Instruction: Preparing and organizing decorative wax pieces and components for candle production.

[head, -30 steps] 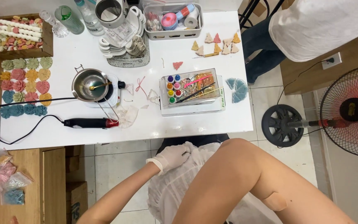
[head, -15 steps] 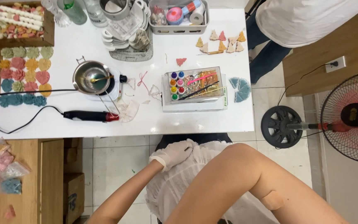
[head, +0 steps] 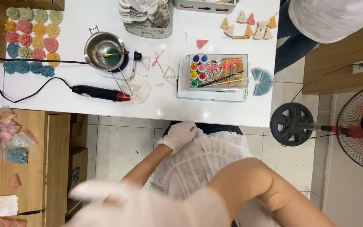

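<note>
White-gloved left hand [head: 180, 133] rests on the lap against a frilly white skirt [head: 202, 162], just below the tabletop [head: 169, 105] edge, fingers loosely curled and gripping nothing. The right hand [head: 118, 206] (a gloved blur, very close to the camera) cannot be judged open or closed. Neither touches the work. Above lie a clear box of small dye bottles [head: 213, 75], a metal pot [head: 103, 51] and a black heat tool [head: 99, 92].

white ruffled skirt [head: 202, 164] — draped over lap, below table edge
</note>
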